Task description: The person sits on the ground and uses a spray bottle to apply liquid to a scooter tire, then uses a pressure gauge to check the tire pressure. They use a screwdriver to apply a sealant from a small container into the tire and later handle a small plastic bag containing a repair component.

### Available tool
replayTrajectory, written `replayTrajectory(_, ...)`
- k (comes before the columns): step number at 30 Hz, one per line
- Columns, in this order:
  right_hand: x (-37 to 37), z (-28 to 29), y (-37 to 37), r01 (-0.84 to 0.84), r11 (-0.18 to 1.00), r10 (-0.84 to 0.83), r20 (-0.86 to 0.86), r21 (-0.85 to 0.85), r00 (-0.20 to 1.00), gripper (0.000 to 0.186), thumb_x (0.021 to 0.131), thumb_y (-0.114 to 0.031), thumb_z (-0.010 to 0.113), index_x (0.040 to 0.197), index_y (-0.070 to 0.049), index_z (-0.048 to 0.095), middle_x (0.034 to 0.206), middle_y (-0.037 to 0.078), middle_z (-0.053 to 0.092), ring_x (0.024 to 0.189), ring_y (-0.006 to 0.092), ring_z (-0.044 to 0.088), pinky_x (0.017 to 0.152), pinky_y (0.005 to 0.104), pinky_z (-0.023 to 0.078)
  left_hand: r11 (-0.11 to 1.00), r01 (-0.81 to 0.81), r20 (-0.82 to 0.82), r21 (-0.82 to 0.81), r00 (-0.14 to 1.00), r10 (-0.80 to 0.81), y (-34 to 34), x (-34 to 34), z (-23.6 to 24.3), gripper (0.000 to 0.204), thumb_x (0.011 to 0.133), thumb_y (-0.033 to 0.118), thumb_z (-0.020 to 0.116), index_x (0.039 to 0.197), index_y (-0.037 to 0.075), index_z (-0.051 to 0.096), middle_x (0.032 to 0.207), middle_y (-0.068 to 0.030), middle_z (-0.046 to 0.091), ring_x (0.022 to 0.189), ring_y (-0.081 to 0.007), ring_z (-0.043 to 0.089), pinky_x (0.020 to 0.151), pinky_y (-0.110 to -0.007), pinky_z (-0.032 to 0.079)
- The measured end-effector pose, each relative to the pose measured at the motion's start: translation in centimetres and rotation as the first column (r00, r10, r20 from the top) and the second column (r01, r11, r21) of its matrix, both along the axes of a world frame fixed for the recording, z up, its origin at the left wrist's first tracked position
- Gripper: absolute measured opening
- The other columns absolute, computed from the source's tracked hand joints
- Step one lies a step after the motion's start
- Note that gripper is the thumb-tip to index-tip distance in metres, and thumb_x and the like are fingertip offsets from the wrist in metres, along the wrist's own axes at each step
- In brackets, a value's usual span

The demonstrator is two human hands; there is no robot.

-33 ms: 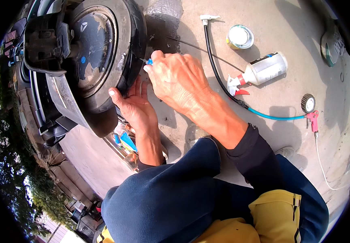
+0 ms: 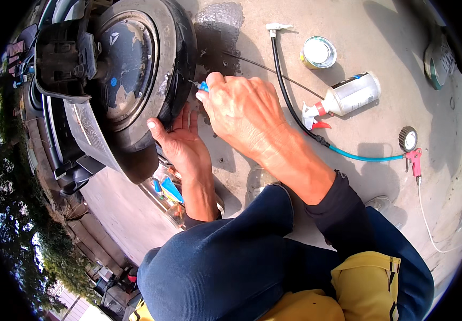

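Observation:
A black wheel (image 2: 166, 45) with scuffed hub and worn tyre stands at the upper left, attached to a dark fender (image 2: 92, 134). My left hand (image 2: 185, 150) grips the tyre's lower part, thumb on the sidewall, fingers partly hidden behind it. My right hand (image 2: 241, 112) is closed round a blue-handled tool (image 2: 202, 85), whose thin metal tip meets the tread side of the tyre. Whether the tip is inside the rubber, I cannot tell.
On the concrete (image 2: 359, 53) at right lie a spray bottle (image 2: 354, 93), tin can (image 2: 317, 52), thin rod (image 2: 266, 67) and hose (image 2: 354, 154) with pink gauge gun (image 2: 414, 160). A tray of small items (image 2: 168, 190) sits below the wheel. My bent knee (image 2: 199, 267) fills the bottom.
The whole scene sits slightly lower and farther right in the picture. Both hands keep almost the same pose on the tool and tyre.

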State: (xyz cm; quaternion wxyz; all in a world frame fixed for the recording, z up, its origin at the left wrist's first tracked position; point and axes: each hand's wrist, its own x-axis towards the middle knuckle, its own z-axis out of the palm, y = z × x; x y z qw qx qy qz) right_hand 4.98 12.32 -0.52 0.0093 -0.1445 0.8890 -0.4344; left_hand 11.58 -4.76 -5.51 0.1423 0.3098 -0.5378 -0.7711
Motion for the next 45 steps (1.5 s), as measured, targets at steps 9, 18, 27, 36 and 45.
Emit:
replayTrajectory(9, 6.0, -7.1, -1.3, 0.572, 0.595, 0.153, 0.778, -0.564, 0.609, 0.021, 0.108, -0.016, 0.062, 0.119, 0.002, 0.064, 0.100, 0.010, 0.076, 0.093, 0.0136, 0.067, 0.085, 0.0306, 0.053, 0.998, 0.009, 0.033, -0.064, 0.999, -0.007, 0.6, -0.4, 1.4, 0.091, 0.094, 0.083, 0.057, 0.146, 0.008, 0.059, 0.139, -0.0127, 0.070, 0.139, -0.0280, 0.055, 0.123, -0.052, 0.030)
replayTrajectory(18, 5.1, -8.8, -11.1, 0.533, 0.446, 0.165, 0.651, -0.719, 0.741, 0.032, 0.102, -0.014, 0.066, 0.123, 0.010, 0.065, 0.105, 0.027, 0.075, 0.095, 0.0392, 0.072, 0.087, 0.0448, 0.055, 0.995, 0.044, 0.030, -0.086, 0.999, -0.042, -1.3, 0.5, 0.8, 0.092, 0.098, 0.079, 0.055, 0.146, 0.000, 0.057, 0.142, -0.0144, 0.066, 0.137, -0.0265, 0.055, 0.122, -0.047, 0.038)
replayTrajectory(27, 6.1, -6.5, -10.8, 0.532, 0.486, 0.155, 0.668, -0.693, 0.728, 0.029, 0.102, -0.018, 0.066, 0.118, 0.006, 0.066, 0.104, 0.031, 0.074, 0.100, 0.0434, 0.073, 0.088, 0.0486, 0.055, 0.990, 0.083, -0.010, -0.116, 0.996, -0.084, -0.9, 0.4, 1.3, 0.091, 0.102, 0.076, 0.051, 0.146, -0.004, 0.058, 0.145, -0.0192, 0.065, 0.135, -0.0300, 0.059, 0.119, -0.045, 0.043)
replayTrajectory(36, 7.0, -3.2, -7.0, 0.504, 0.533, 0.212, 0.684, -0.680, 0.698, 0.026, 0.110, -0.022, 0.061, 0.114, 0.003, 0.065, 0.091, 0.005, 0.070, 0.085, 0.0107, 0.061, 0.078, 0.0294, 0.052, 0.998, 0.038, -0.025, -0.045, 0.999, -0.039, -1.3, 0.7, 0.8, 0.085, 0.098, 0.076, 0.060, 0.143, 0.004, 0.059, 0.134, -0.0101, 0.066, 0.130, -0.0246, 0.055, 0.109, -0.044, 0.048)
replayTrajectory(45, 8.0, -2.8, -5.8, 0.530, 0.535, 0.202, 0.709, -0.657, 0.675, 0.029, 0.111, -0.029, 0.061, 0.114, -0.001, 0.068, 0.081, 0.001, 0.063, 0.074, 0.0081, 0.057, 0.067, 0.0270, 0.050, 0.996, -0.027, 0.011, -0.089, 1.000, 0.028, -1.1, 0.5, 0.7, 0.085, 0.099, 0.076, 0.057, 0.142, 0.003, 0.060, 0.138, -0.0139, 0.066, 0.136, -0.0285, 0.053, 0.120, -0.049, 0.035)
